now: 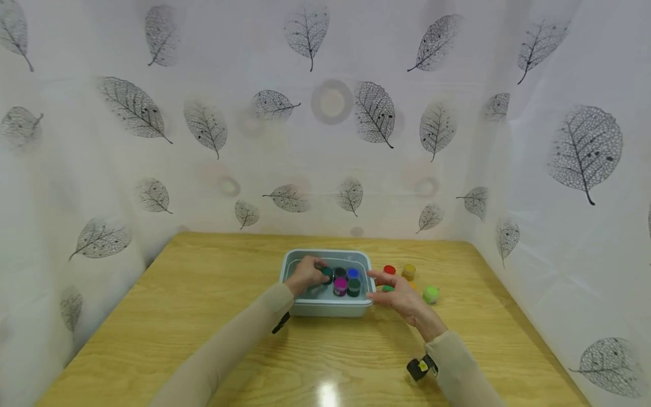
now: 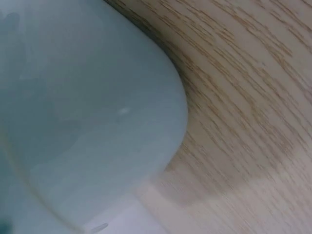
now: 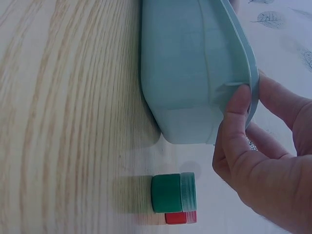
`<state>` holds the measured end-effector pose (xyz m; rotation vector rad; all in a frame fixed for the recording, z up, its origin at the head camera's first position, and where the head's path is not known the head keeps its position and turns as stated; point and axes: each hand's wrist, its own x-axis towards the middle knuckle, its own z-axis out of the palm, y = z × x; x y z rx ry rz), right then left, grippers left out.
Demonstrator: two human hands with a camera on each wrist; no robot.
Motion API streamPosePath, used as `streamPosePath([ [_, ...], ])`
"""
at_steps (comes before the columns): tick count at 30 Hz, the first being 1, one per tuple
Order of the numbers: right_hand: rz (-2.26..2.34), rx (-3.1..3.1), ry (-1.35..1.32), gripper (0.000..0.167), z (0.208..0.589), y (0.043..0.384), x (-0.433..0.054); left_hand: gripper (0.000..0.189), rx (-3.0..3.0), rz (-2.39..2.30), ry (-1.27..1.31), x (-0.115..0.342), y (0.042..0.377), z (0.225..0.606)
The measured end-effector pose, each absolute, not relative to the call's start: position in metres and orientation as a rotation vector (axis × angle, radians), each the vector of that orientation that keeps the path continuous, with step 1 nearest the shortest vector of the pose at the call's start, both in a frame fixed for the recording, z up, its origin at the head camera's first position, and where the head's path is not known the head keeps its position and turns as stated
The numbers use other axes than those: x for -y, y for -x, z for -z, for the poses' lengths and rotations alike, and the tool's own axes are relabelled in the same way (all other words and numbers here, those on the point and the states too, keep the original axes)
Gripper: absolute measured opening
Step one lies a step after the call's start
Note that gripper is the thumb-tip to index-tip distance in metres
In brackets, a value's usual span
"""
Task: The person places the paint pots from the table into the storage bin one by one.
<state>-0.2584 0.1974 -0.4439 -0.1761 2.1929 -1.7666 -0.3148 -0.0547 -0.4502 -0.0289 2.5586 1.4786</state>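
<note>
Where the left hand [image 1: 307,273] reaches inside a pale blue-grey rectangular plastic bin [image 1: 325,310], its thumb and fingers pinch a small round dark-teal jar [image 1: 327,276]; whether that jar bears on the bin floor cannot be told.

Right hand [image 1: 404,297]: thumb and fingers clasp the bin's rim at its right end, thumb and fingers on opposite faces of the wall.

Contents of the bin, to the right of the left fingertips: one small round black jar [image 1: 339,272]; one blue jar [image 1: 352,274], beyond it; one magenta jar [image 1: 340,287], nearer the person; one dark-green jar [image 1: 353,288], beside the magenta one and close to the right fingertips.

Outside the bin, about the right fingers: one green jar with a translucent lid [image 3: 167,193], just below them and partly masked in the head view; one red jar [image 1: 389,269], just past the index finger; one yellow jar [image 1: 408,272], farther right; one orange jar [image 1: 412,286], partly hidden behind the hand; one lime-green jar [image 1: 430,294], right of the knuckles.

Support, beneath both hands: wood-grain table [image 1: 224,271].
</note>
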Motion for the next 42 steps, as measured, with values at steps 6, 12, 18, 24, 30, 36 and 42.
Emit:
streamPosePath([
  [6,1.760,-2.188,0.185,0.067,0.444,0.258,-0.197,0.036,-2.579,-1.484,0.034,0.055,0.313,0.449],
  [12,1.765,-2.184,0.190,0.068,0.444,0.258,-0.197,0.036,-2.568,-1.516,0.044,0.055,0.314,0.449],
  [18,1.760,-2.196,0.190,0.067,0.445,0.259,-0.197,0.036,-2.514,-1.608,-0.024,0.059,0.316,0.450],
  [24,1.756,-2.206,0.181,0.066,0.445,0.258,-0.197,0.033,-2.500,-1.662,-0.093,0.064,0.315,0.450],
  [30,1.766,-2.203,0.188,0.066,0.444,0.257,-0.197,0.027,-2.666,-1.638,-0.099,0.060,0.318,0.445],
  [36,1.769,-2.199,0.184,0.067,0.445,0.257,-0.198,0.020,-2.656,-1.690,-0.094,0.057,0.316,0.437],
  [42,1.769,-2.202,0.183,0.067,0.445,0.258,-0.199,0.016,-2.612,-1.698,-0.154,0.063,0.309,0.427],
])
